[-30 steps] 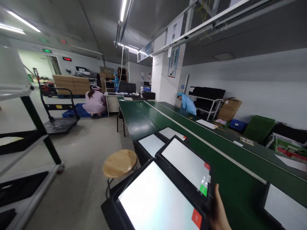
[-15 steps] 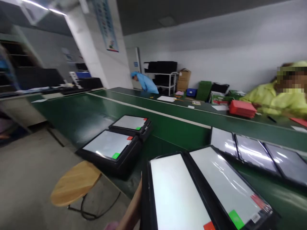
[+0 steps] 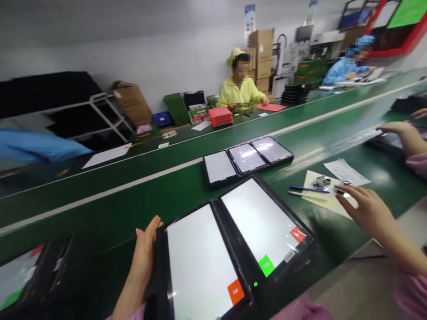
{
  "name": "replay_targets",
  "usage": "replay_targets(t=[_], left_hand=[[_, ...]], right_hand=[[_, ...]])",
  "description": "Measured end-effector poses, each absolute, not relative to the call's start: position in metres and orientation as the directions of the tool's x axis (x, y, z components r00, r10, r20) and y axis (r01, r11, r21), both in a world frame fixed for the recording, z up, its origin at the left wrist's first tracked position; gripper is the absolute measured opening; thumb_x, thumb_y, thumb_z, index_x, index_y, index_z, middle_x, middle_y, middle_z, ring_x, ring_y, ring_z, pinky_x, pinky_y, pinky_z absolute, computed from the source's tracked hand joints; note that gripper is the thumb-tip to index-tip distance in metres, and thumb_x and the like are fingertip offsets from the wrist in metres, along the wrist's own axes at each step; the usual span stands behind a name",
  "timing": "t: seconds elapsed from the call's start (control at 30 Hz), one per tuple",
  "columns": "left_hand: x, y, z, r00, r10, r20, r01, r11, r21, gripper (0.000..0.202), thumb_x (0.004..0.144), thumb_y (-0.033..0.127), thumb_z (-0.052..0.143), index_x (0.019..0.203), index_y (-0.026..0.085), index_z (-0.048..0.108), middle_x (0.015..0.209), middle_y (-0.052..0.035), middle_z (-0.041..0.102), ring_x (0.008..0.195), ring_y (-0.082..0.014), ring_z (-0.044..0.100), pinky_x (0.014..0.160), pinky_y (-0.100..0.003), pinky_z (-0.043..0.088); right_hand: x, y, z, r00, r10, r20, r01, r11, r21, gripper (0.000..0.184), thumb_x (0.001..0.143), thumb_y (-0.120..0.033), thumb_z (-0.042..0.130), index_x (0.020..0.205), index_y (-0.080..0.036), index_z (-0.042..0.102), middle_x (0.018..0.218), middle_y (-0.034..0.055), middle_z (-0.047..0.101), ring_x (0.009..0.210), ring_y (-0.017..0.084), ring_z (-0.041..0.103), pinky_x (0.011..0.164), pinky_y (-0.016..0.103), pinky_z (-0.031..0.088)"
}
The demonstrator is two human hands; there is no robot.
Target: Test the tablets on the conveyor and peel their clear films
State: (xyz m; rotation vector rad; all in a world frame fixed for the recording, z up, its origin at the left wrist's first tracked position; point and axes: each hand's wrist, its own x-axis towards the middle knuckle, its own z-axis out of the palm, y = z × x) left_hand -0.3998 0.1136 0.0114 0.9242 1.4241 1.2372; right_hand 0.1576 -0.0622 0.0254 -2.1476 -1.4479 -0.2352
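Observation:
My left hand (image 3: 143, 249), fingers stretched out, lies along the left edge of a black-framed tablet (image 3: 200, 258) with a lit white screen and a red square near one corner. Beside it lies a second black-framed tablet (image 3: 256, 218), also white, with a green and a red square. Off to the right, my right hand (image 3: 373, 215) pinches a small silver-and-dark object (image 3: 339, 190) over a pale yellow sheet (image 3: 328, 202). A similar shiny metal piece (image 3: 322, 181), a blue pen (image 3: 308, 189) and a white pen (image 3: 307, 194) lie by it.
Three white-screened tablets (image 3: 248, 159) stand in a row behind. More tablets (image 3: 20, 275) sit at the left, blurred. A printed paper (image 3: 347, 172) lies near a co-worker's hand (image 3: 400, 131). Across the green bench, a person in yellow (image 3: 240, 91) sits by a red stack (image 3: 220, 116).
The view has swung to the right, bringing my right hand, the pens and the yellow sheet into sight. The stool has left the picture. My left hand remains beside the nearer tablet.

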Motion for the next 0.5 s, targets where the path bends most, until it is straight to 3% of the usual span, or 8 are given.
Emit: replay_targets(t=[0.13,0.23,0.37,0.5], left_hand=[[-0.375,0.122,0.0,-0.216,0.961,-0.172,-0.133,0.146,0.98,0.071,0.089,0.085,0.044,0.111,0.023,0.071,0.13,-0.009,0.074,0.139,-0.0369,0.057,0.122,-0.052,0.042],[-0.366,0.127,-0.004,-0.257,0.954,-0.157,-0.077,0.141,0.987,0.065,0.093,0.082,0.04,0.099,0.024,0.07,0.102,-0.0048,0.077,0.123,-0.0348,0.066,0.115,-0.051,0.049],[-0.363,0.132,-0.003,-0.217,0.962,-0.165,-0.046,0.159,0.986,0.059,0.092,0.078,0.048,0.098,0.024,0.071,0.097,-0.0028,0.078,0.106,-0.0315,0.071,0.1,-0.047,0.058],[-0.366,0.136,0.0,-0.18,0.963,-0.201,-0.07,0.192,0.979,0.059,0.084,0.078,0.062,0.098,0.022,0.072,0.092,-0.0037,0.076,0.095,-0.0294,0.073,0.089,-0.041,0.06]], right_hand=[[0.195,-0.02,0.019,0.427,0.802,0.418,0.904,-0.364,-0.225,0.049,0.093,-0.054,0.05,0.124,-0.024,0.075,0.136,0.0207,0.066,0.122,0.043,0.058,0.093,0.057,0.045],[0.205,-0.003,0.0,0.399,0.822,0.406,0.917,-0.36,-0.172,0.047,0.092,-0.054,0.054,0.122,-0.026,0.076,0.147,0.018,0.059,0.135,0.043,0.048,0.101,0.06,0.036],[0.209,-0.002,-0.018,0.382,0.831,0.405,0.924,-0.354,-0.145,0.055,0.095,-0.065,0.05,0.122,-0.025,0.076,0.142,0.0174,0.064,0.139,0.044,0.045,0.105,0.06,0.03],[0.21,-0.006,-0.016,0.366,0.826,0.428,0.93,-0.332,-0.155,0.064,0.098,-0.073,0.041,0.123,-0.025,0.074,0.149,0.0198,0.058,0.143,0.043,0.042,0.103,0.057,0.029]])
